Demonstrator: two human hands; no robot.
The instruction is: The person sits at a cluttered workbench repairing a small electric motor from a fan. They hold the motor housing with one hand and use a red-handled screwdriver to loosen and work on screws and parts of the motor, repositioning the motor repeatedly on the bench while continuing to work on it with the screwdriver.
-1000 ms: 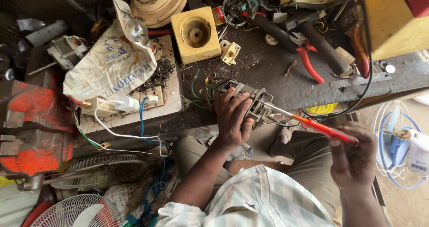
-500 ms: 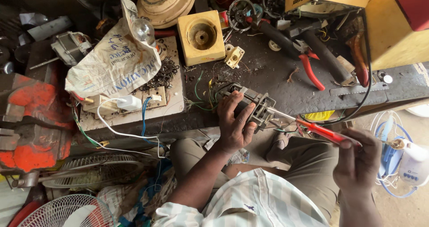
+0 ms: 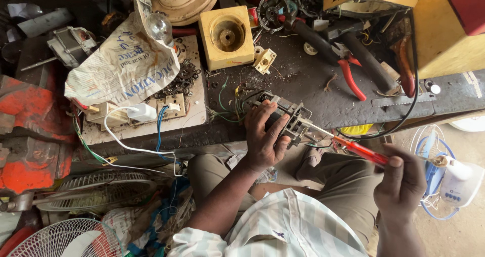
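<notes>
Grey steel laminations and dark copper windings make up the small motor stator [image 3: 285, 118], which sits at the near edge of the dark workbench [image 3: 303, 80], partly overhanging the person's lap. One left hand [image 3: 265, 138] wraps over it, fingers clamped on its top. One right hand [image 3: 401, 183] grips a red-handled screwdriver [image 3: 358, 151], whose shaft reaches the stator's right side. Clutter crowds the bench behind: one pair of red-handled pliers [image 3: 348, 75], one yellow square block [image 3: 226, 37], one bulb [image 3: 159, 27] on crumpled paper. Open room lies only toward the lap.
</notes>
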